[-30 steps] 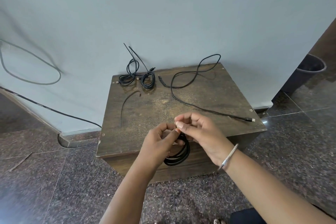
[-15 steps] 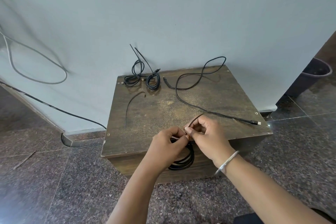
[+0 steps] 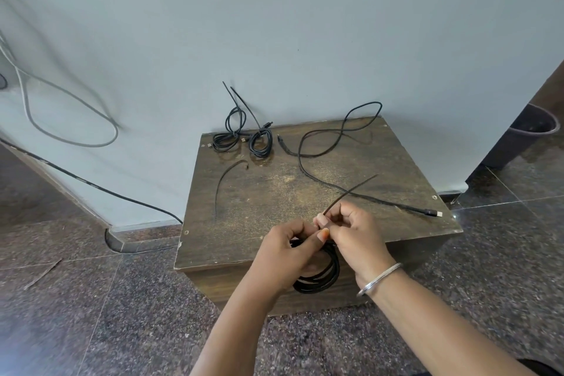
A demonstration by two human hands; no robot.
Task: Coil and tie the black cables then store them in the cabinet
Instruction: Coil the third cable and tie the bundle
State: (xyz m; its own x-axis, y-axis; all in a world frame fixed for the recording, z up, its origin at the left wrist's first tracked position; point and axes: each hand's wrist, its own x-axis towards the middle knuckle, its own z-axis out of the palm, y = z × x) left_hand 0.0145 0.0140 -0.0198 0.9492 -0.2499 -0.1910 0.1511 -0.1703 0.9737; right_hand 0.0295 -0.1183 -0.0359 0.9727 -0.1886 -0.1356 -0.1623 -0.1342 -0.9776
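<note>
1. Pale wall (image 3: pixel 305 24) and dark stone floor (image 3: pixel 91 314) frame a low wooden cabinet (image 3: pixel 305 192), whose worn top serves as the desk.
2. Fingers (image 3: pixel 324 233) of the left hand (image 3: pixel 287 256) are pinched on the top of a coiled cable (image 3: pixel 326 276), which hangs in front of the cabinet's near edge.
3. Right hand (image 3: pixel 357 235) is closed on a thin black tie (image 3: pixel 351 191); its free tail points up and to the right over the desk.
4. Judged handling: the coil looks light and limp, with loops apt to spring apart, so the grip belongs where all turns cross, under the left thumb. The tie looks stiff enough to hold its line, yet thin and likely slippery; a hold close to the coil gives control.
5. Two tied bundles (image 3: pixel 242 140) lie at the back of the desk beside the wall, touching or nearly so.
6. One loose cable (image 3: pixel 320 162) sprawls across the right half, its plug near the right edge.
7. One spare tie (image 3: pixel 222 180) lies curved on the left half, apart from the bundles.
8. Cabinet door or opening is not in view.
</note>
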